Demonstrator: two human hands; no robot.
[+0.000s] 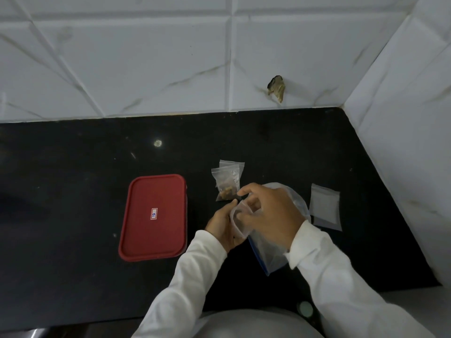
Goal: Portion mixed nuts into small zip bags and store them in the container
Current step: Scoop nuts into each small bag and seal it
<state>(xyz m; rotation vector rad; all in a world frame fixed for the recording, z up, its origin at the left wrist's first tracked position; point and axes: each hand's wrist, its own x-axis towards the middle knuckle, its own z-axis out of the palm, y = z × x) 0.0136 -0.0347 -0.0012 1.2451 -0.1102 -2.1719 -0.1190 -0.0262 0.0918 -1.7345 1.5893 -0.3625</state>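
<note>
Leftmost, the red-lidded container (152, 217) sits closed on the black counter (73, 191). Small bags with nuts (227, 184) lie just past the hands. The left hand (223, 228) grips an open small zip bag (238, 223). The right hand (268, 211) curls over its mouth, above the large bag (273, 252); whether it pinches anything, I cannot tell. If that rim goes slack, nuts could scatter. Empty bags (324, 207) wait rightmost.

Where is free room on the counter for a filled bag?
Bare counter lies left of the red-lidded container and along the wall behind the filled small bags. Crowded from those bags, past the clear bag in left hand and right hand, to the empty bags.
</note>
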